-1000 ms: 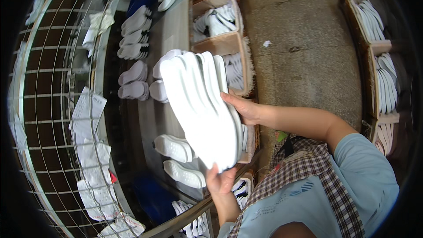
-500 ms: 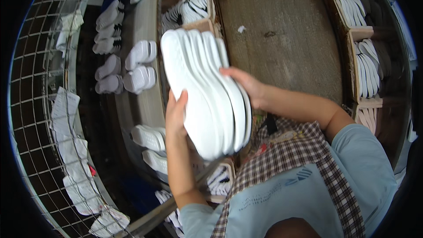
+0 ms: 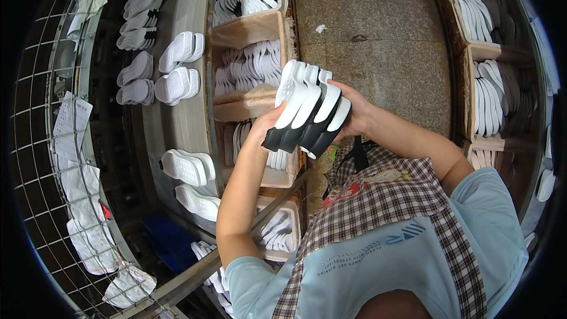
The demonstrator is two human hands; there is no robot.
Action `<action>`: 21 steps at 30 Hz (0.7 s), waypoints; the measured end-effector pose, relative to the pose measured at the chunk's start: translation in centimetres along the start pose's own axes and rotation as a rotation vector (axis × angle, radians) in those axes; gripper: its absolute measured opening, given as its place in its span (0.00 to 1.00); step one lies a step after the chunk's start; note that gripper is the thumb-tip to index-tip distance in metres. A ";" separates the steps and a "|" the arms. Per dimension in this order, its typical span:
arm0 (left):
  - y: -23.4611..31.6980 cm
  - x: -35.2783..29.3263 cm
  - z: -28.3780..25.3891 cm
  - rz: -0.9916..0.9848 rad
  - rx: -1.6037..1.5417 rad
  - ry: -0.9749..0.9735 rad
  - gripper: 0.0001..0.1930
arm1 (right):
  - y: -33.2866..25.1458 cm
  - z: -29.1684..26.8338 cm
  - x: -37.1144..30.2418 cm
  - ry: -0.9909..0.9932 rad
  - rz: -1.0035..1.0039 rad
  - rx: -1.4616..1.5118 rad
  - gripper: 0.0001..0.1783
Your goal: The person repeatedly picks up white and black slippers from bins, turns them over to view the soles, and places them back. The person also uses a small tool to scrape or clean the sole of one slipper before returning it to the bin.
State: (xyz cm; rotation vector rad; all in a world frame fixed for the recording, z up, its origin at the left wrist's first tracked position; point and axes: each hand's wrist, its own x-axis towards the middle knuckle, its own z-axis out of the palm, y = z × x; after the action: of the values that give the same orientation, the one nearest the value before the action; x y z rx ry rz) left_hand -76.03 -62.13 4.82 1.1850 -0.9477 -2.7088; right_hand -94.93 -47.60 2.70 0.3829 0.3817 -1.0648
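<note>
Both hands hold a fanned stack of white shoe soles [image 3: 307,109], their black undersides showing at the lower ends. My left hand [image 3: 266,127] grips the stack from the left side. On the right, my right hand [image 3: 354,115] supports it. The stack hangs above a row of cardboard boxes [image 3: 251,32] filled with more white soles. To the left runs a grey conveyor belt [image 3: 189,118] carrying pairs of white soles [image 3: 180,68].
More boxes of white soles [image 3: 484,100] stand on the right across a concrete floor [image 3: 378,35]. A wire mesh rack [image 3: 41,159] with hanging paper sheets [image 3: 71,124] lines the far left. I wear a plaid apron.
The stack has been turned, so the black undersides now show. The view has also shifted.
</note>
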 end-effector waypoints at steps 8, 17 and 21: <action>0.6 -0.9 0.8 0.028 0.103 0.062 0.23 | 0.0 -1.0 1.6 -0.021 0.011 -0.054 0.41; 1.1 -3.9 4.3 0.373 0.177 0.068 0.30 | 0.4 4.7 -0.9 -0.150 -0.542 -0.564 0.41; 1.9 -3.9 3.7 0.540 0.218 0.047 0.30 | 0.0 6.7 -1.6 -0.213 -0.646 -0.742 0.48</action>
State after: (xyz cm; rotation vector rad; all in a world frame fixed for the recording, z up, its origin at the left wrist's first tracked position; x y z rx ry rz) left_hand -76.15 -60.67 10.36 0.8495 -1.3507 -2.1867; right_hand -94.85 -49.53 9.27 -0.5510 0.6972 -1.4753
